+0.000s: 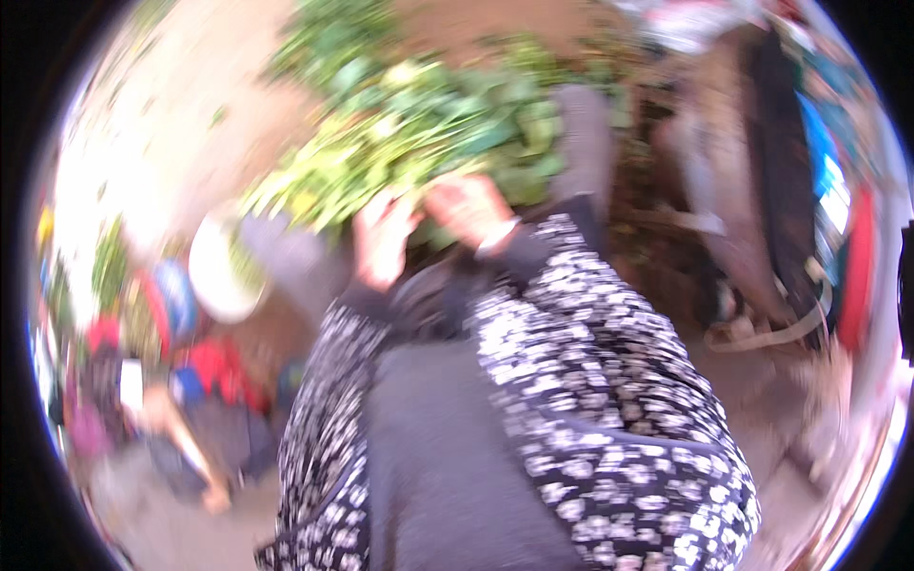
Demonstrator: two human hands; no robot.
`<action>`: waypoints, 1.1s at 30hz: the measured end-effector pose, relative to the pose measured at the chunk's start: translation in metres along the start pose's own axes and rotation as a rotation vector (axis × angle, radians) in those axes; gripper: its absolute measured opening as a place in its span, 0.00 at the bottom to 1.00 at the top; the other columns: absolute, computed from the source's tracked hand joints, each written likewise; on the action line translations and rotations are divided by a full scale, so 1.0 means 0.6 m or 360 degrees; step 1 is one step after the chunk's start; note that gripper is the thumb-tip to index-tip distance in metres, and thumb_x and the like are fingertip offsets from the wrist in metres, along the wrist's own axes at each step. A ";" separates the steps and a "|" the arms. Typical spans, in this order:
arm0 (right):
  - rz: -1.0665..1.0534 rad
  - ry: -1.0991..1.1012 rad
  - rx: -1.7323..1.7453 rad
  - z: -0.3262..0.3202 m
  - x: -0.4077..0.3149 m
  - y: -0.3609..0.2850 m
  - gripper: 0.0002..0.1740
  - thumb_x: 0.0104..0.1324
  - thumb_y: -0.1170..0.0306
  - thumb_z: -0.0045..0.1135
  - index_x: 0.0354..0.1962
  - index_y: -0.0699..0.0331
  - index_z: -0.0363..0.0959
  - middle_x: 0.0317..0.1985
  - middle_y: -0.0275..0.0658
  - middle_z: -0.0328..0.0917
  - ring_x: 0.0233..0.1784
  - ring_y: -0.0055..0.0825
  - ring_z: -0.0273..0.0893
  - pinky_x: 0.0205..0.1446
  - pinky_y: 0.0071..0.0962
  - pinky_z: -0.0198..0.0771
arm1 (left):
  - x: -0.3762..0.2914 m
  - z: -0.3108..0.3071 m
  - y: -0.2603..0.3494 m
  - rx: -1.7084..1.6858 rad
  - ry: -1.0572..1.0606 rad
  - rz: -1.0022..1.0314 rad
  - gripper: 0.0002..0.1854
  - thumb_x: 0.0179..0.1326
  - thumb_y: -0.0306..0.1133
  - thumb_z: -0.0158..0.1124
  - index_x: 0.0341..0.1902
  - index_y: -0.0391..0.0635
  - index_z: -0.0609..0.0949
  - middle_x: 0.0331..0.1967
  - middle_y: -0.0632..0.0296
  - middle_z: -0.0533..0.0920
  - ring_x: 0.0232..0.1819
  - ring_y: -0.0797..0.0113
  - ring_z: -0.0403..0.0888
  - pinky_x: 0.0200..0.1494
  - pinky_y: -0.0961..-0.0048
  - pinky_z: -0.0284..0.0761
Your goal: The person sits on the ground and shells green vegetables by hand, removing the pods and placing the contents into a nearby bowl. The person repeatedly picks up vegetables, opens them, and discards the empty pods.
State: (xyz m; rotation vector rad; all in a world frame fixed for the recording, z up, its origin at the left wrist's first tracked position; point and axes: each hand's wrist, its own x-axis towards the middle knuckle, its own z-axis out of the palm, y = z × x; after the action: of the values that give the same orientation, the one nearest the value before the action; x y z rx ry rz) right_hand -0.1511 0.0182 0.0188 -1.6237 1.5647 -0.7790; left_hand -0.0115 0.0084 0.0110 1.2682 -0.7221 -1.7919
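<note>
A heap of leafy green stems (443, 121) lies across my lap and on the ground before me, with paler stems towards the left and broad leaves towards the right. My left hand (383, 239) is at its near edge, fingers curled in on some greens. Close beside it, my right hand (471, 210) bends over the same edge, its fingers among the stems. The fingertips of both hands nearly meet. A pale band (498, 237) circles my right wrist. Motion blur hides exactly which stems each hand pinches.
A white bowl or basin (225, 264) with greenery stands at my left. Beyond it are a blue and red round container (171, 303), red cloth (221, 371) and another person's bare leg or arm (182, 442). A dark, long wooden object (742, 171) stands at the right.
</note>
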 end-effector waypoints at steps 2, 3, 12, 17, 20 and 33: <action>-0.0253 0.0267 -0.0439 -0.029 -0.011 -0.051 0.07 0.52 0.66 0.49 0.21 0.55 0.75 0.24 0.37 0.76 0.28 0.39 0.76 0.30 0.34 0.72 | -0.009 -0.033 0.004 0.0815 -0.0008 0.0138 0.12 0.60 0.30 0.55 0.45 0.38 0.76 0.35 0.65 0.76 0.32 0.79 0.71 0.34 0.82 0.68; -0.0151 0.0451 -0.0180 -0.010 -0.005 -0.047 0.10 0.50 0.61 0.52 0.21 0.57 0.75 0.27 0.38 0.75 0.30 0.40 0.76 0.32 0.36 0.72 | -0.007 -0.030 0.010 0.1099 0.0082 0.0247 0.14 0.61 0.32 0.53 0.46 0.36 0.75 0.33 0.65 0.75 0.30 0.80 0.69 0.32 0.82 0.67; -0.0229 0.0242 -0.0501 0.025 0.024 0.008 0.09 0.51 0.68 0.52 0.22 0.67 0.72 0.22 0.46 0.74 0.28 0.43 0.76 0.30 0.39 0.71 | 0.009 -0.006 0.003 0.1061 -0.0088 0.0330 0.16 0.60 0.33 0.51 0.44 0.31 0.76 0.31 0.56 0.78 0.34 0.69 0.71 0.40 0.72 0.69; -0.0196 0.0092 -0.0481 0.025 0.028 0.002 0.07 0.47 0.70 0.51 0.19 0.66 0.72 0.19 0.48 0.74 0.27 0.46 0.76 0.30 0.40 0.71 | 0.006 -0.016 0.004 0.1047 -0.0046 0.0224 0.13 0.60 0.33 0.50 0.40 0.34 0.76 0.26 0.66 0.71 0.27 0.78 0.63 0.28 0.79 0.61; -0.0089 0.0203 -0.0268 0.028 0.030 0.005 0.07 0.45 0.70 0.51 0.20 0.66 0.72 0.20 0.49 0.74 0.28 0.48 0.75 0.31 0.41 0.70 | 0.009 -0.016 0.003 0.0957 -0.0055 0.0224 0.13 0.60 0.32 0.49 0.41 0.36 0.76 0.27 0.68 0.71 0.26 0.79 0.63 0.27 0.81 0.59; -0.0265 0.0283 -0.0082 0.014 0.032 0.012 0.09 0.44 0.67 0.55 0.19 0.65 0.71 0.21 0.45 0.73 0.27 0.46 0.74 0.30 0.41 0.68 | 0.014 -0.004 0.009 0.0487 0.0082 -0.0132 0.10 0.62 0.43 0.55 0.36 0.50 0.77 0.27 0.75 0.73 0.25 0.83 0.62 0.27 0.85 0.56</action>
State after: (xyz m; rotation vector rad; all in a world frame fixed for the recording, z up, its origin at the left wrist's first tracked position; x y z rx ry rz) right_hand -0.1466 -0.0001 0.0068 -1.7807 1.5970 -1.0024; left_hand -0.0090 -0.0015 0.0103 1.5588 -0.9535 -1.7533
